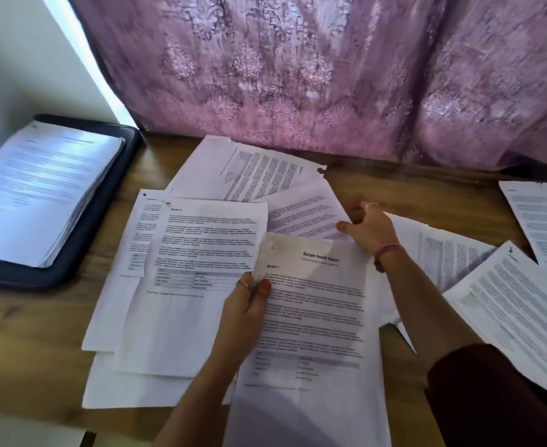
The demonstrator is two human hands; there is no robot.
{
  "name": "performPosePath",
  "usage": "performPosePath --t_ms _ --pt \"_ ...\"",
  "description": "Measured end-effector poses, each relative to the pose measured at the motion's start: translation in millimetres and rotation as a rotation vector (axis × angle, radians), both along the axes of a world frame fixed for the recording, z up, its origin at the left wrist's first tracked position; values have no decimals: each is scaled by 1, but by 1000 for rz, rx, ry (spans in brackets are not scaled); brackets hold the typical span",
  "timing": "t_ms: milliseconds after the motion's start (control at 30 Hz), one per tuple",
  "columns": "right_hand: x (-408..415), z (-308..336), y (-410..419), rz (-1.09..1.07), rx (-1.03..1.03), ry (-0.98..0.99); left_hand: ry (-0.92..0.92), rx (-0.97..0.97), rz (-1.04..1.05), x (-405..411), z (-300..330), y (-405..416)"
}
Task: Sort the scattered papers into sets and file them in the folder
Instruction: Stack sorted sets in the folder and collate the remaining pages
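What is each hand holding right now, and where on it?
Left hand pinches the titled sheet by its left edge. Right hand reaches onto a loose page; grip unclear.

I can't read the body text under my left hand's (248, 312) thumb on the held sheet (311, 321); its lower end runs off frame. My right hand's (367, 232) fingertips are blurred, their grip unclear.

Likely a room in a home, used as a desk corner. Wood-grain table (394, 188) pushed against a pink patterned curtain (298, 75); white wall (14, 59) left of the curtain; printed papers (207, 253) below it; open black folder (98, 221) at its lower left.
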State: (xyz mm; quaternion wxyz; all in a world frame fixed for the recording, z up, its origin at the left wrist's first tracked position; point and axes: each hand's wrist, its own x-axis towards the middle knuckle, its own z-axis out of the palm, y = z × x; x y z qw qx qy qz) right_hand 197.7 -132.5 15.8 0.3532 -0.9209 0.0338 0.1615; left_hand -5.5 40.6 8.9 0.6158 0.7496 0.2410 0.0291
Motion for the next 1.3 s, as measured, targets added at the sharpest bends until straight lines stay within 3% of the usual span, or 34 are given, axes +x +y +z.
performPosePath --t_ms 233,433,567,867,1000,1133,1300 --pt "7 -8 -4 -183 107 -4 -18 -18 18 7 0 29" --pt "6 -11 -11 -267 77 -69 -98 247 -44 13 -7 41" --pt "8 -13 -11 -266 69 -67 -48 320 -87 20 -16 47" --pt "6 -11 -3 -252 -32 -115 -7 262 -134 29 -27 40" --pt "-7 -7 16 -206 -191 -268 -24 177 -134 33 -23 32" --pt "-19 -2 43 -39 -124 -355 -18 66 -115 32 -18 26" --pt "-28 3 67 110 61 -278 -32 -7 -59 21 -15 26"
